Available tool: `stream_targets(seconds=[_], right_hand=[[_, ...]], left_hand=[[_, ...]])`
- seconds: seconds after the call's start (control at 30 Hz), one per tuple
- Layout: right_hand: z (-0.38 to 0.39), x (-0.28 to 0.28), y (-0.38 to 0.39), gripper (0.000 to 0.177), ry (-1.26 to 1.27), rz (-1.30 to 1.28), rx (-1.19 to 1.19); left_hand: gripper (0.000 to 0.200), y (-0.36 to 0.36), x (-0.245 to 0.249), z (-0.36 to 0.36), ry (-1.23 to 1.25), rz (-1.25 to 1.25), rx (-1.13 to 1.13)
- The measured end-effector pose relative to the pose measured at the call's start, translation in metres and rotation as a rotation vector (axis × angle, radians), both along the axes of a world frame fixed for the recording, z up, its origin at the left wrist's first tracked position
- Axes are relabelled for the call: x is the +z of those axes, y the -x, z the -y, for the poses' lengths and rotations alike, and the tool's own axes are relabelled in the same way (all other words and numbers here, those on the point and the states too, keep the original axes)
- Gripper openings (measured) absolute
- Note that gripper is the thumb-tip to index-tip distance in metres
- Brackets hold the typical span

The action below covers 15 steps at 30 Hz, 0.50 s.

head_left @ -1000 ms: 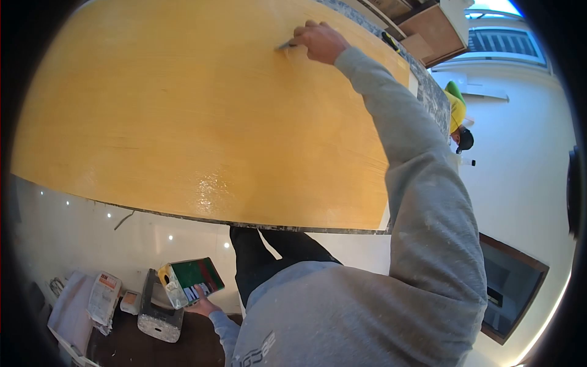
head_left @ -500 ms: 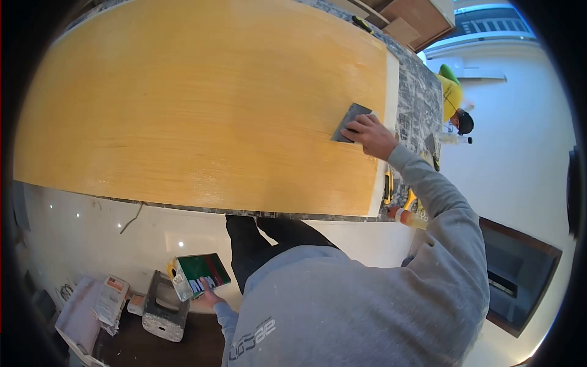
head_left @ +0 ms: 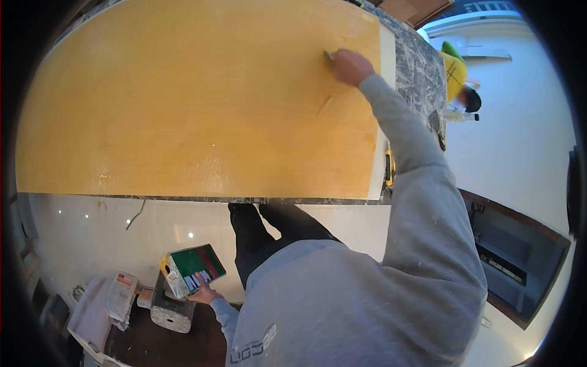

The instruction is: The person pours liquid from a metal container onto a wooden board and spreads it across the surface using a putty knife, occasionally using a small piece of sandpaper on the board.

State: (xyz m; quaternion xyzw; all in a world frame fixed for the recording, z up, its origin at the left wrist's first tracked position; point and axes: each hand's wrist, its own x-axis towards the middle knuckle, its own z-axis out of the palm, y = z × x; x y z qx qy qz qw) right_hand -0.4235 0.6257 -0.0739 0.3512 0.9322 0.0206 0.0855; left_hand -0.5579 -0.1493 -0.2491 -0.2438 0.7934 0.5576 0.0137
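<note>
A large yellow-coated panel [head_left: 202, 104] lies on the workbench, wet and shiny in patches near its front edge. My right hand [head_left: 353, 66] is closed on a flat spreader [head_left: 329, 55] over the panel's right part; only a sliver of the tool shows. Below it, a short streak marks the coating. At the lower left, beside my legs, my left hand [head_left: 205, 292] holds a green and red metal can [head_left: 199, 266] tilted on its side.
A person in a yellow top [head_left: 454, 72] is beyond the bench's scuffed right end [head_left: 417, 79]. A yellow cutter [head_left: 389, 168] lies by the panel. A dark-framed cabinet [head_left: 520, 269] stands right; a grey step stool [head_left: 173, 312] is lower left.
My right hand has moved up the panel and slightly left, turning the spreader nearly edge-on. A short streak shows on the coating. My left hand still holds the can, with the view shifted slightly.
</note>
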Motion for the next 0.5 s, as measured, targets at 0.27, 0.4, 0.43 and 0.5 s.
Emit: stream_targets(seconds=[0.27, 0.4, 0.43, 0.5], right_hand=[[0.204, -0.024, -0.001, 0.021, 0.226, -0.423, 0.035], [0.150, 0.029, 0.036, 0.019, 0.383, -0.331, -0.066], [0.119, 0.023, 0.037, 0.020, 0.246, -0.375, -0.042], [0.082, 0.041, 0.042, 0.021, 0.086, -0.310, -0.001]], left_hand=[[0.105, 0.003, 0.005, -0.016, 0.023, 0.036, -0.029], [0.100, 0.012, 0.015, -0.016, -0.019, 0.076, -0.059], [0.098, 0.014, 0.022, -0.020, -0.034, 0.060, -0.097], [0.096, 0.015, 0.023, -0.018, -0.018, 0.055, -0.100]])
